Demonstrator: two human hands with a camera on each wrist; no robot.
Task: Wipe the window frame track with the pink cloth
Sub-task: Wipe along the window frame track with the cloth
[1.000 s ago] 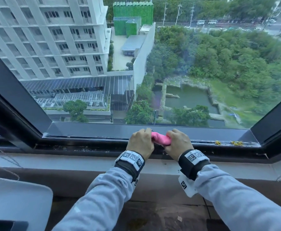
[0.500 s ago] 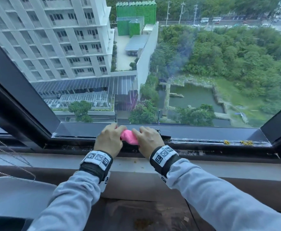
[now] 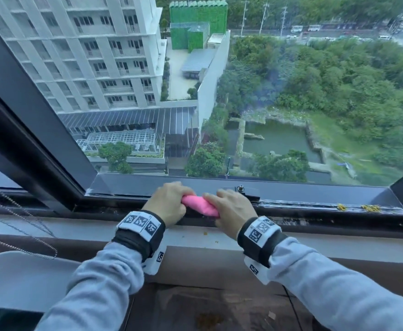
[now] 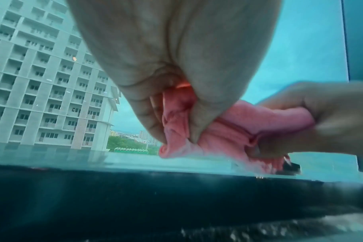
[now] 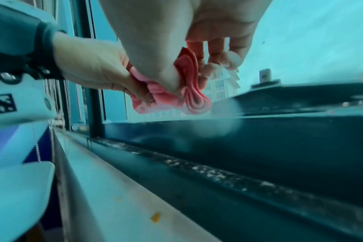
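A bunched pink cloth (image 3: 199, 205) is stretched between both hands just above the dark window frame track (image 3: 315, 217). My left hand (image 3: 169, 203) grips its left end, fingers curled round the folds (image 4: 176, 124). My right hand (image 3: 231, 209) pinches the right end, thumb and fingers closed on folded layers (image 5: 189, 91). In the wrist views the cloth (image 5: 155, 101) hangs a little above the black frame ledge (image 4: 176, 188). The track channel (image 5: 218, 176) holds pale grit along its length.
Yellow crumbs (image 3: 368, 207) lie on the frame at the right. A small metal window fitting (image 3: 241, 188) sits just behind my right hand. A bead chain (image 3: 16, 223) hangs at the left. The pale sill (image 3: 195, 237) runs in front of the track, with a few specks.
Both hands with the cloth have slid left along the frame, then stayed near the middle. The metal fitting that they covered is uncovered behind my right hand.
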